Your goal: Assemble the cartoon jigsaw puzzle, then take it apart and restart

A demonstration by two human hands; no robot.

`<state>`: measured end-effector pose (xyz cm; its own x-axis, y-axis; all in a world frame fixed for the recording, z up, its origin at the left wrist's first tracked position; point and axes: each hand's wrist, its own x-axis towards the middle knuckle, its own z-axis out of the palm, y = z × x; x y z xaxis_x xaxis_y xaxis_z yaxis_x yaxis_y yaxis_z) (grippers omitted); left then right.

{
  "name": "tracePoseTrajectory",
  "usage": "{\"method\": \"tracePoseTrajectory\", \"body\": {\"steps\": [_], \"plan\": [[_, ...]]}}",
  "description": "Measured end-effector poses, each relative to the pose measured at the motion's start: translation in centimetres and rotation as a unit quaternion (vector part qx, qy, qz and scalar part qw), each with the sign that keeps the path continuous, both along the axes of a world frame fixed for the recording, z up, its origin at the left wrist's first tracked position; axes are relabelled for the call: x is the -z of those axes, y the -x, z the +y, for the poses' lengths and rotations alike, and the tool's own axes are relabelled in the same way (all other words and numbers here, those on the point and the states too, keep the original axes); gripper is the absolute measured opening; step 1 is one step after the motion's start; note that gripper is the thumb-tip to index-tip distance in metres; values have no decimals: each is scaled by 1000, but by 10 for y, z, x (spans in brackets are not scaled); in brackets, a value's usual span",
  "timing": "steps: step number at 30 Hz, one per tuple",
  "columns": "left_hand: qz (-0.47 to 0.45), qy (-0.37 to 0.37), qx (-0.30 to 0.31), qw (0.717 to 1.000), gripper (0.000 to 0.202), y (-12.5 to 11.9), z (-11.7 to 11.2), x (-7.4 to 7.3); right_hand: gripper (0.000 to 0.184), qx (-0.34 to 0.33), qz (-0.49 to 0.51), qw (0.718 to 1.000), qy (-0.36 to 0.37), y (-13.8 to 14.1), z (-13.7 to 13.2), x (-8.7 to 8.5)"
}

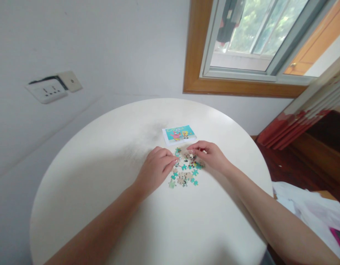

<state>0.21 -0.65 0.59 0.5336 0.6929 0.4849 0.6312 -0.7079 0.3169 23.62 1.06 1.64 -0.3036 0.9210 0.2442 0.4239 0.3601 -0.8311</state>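
Observation:
A loose pile of jigsaw puzzle pieces (184, 167) lies on the white round table (109, 206); some are turquoise, others show a pale back. My left hand (158, 167) reaches in from the left, with thumb and fingers pinched together at the pile's left edge. What lies between those fingertips is too small to tell. At the upper right of the pile is my right hand (210, 154), its thumb and forefinger closed on a small puzzle piece (191, 156). Just beyond the pieces rests a picture card (180, 134) with a pink and a yellow cartoon figure on turquoise.
Behind the table is a white wall with a power socket (48, 90) on the left. A wood-framed window (241, 86) stands at the upper right, beside a red and cream curtain (285, 125). White plastic bags (307, 209) lie past the table's right edge.

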Motion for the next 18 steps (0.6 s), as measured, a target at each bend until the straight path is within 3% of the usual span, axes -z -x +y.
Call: {"method": "tracePoseTrajectory", "body": {"steps": [4, 8, 13, 18], "plan": [[10, 4, -14, 1000, 21, 1, 2, 4, 18, -47, -66, 992, -93, 9, -1, 5], [-5, 6, -40, 999, 28, 3, 1, 2, 20, -11, -107, 982, -152, -6, 4, -5], [26, 16, 31, 999, 35, -2, -5, 3, 24, 22, -225, 970, -92, -44, 8, -18], [78, 35, 57, 995, 30, -7, -7, 6, 34, 67, -292, 953, -40, -59, 7, -13]]}}
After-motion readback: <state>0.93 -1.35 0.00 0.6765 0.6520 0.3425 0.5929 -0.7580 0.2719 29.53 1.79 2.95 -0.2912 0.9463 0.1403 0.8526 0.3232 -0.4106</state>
